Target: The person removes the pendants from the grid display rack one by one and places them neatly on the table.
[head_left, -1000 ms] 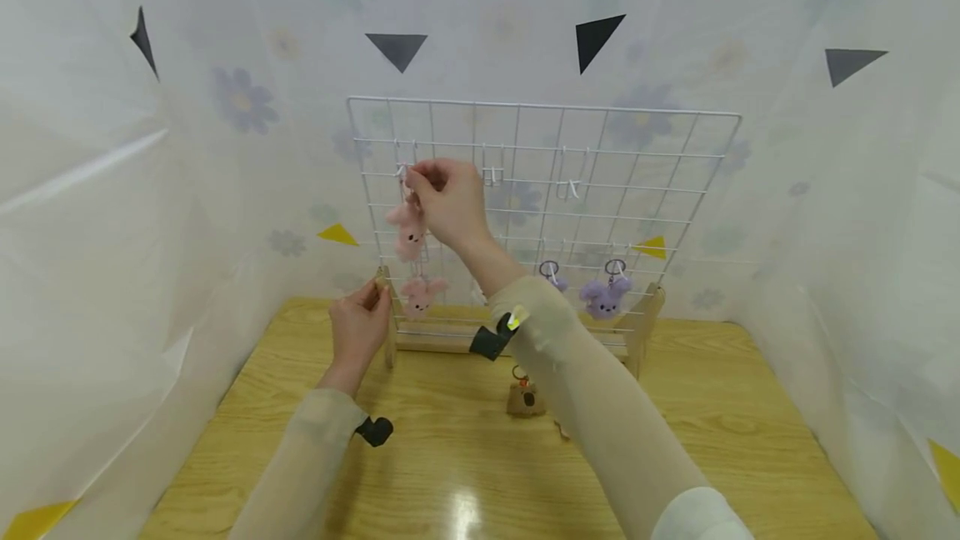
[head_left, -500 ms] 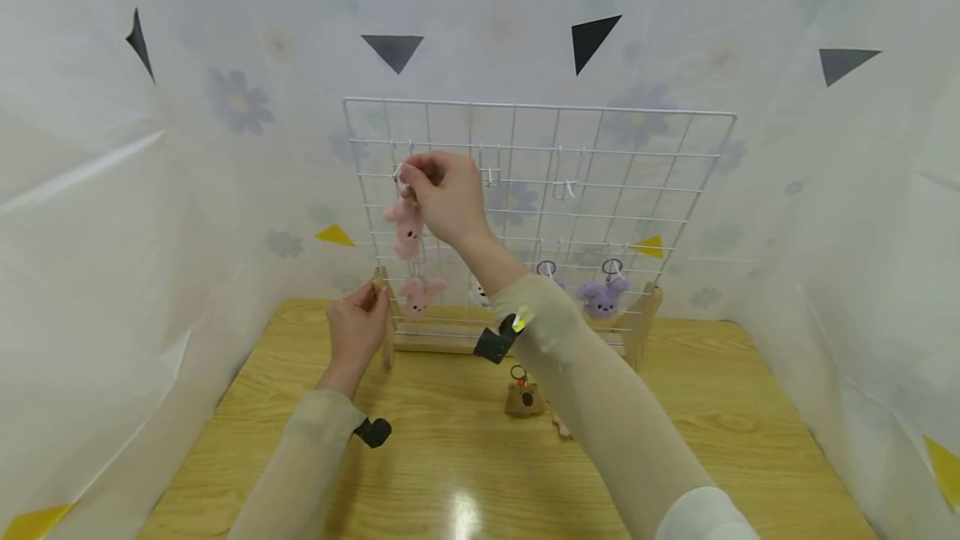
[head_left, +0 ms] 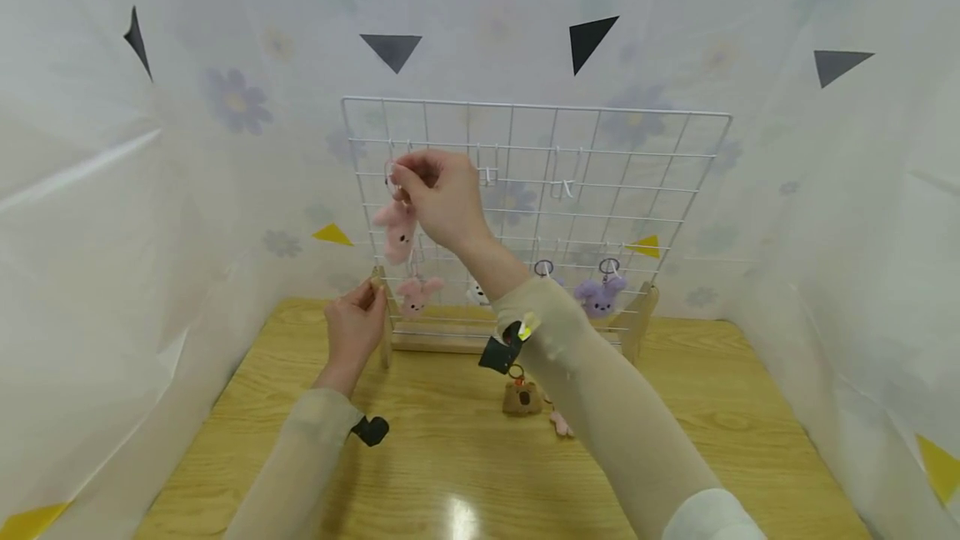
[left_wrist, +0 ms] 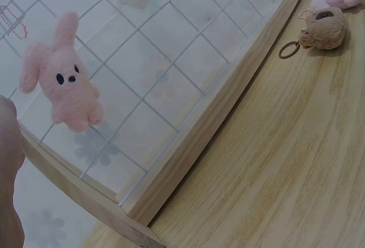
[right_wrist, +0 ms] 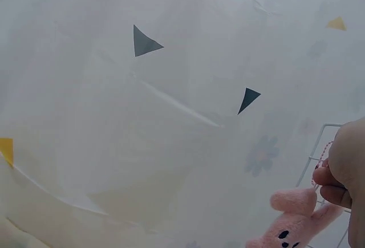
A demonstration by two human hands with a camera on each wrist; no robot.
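My right hand (head_left: 442,198) pinches the cord of a pink plush bunny keychain (head_left: 397,232) at the upper left of the white wire grid rack (head_left: 536,109). The bunny hangs below the fingertips, close in front of the grid; its pink-and-white cord shows beside them in the right wrist view. My left hand (head_left: 356,330) grips the top of the rack's left wooden post (head_left: 386,332). Just right of that post, a second pink bunny keychain (left_wrist: 74,88) hangs low on the grid, its face forward. The upper-left hook is mostly hidden behind my right hand.
Two bare white hooks, including a right one (head_left: 564,188), hang along the upper grid. Purple plush keychains (head_left: 600,297) and a white one (head_left: 477,293) hang lower. On the wooden table (head_left: 420,457) lie a brown bear keychain (head_left: 521,398) and a pink one (head_left: 561,423).
My right hand has shifted slightly left with the pink bunny, and a ring now shows left of its fingertips. My left hand keeps its place on the post.
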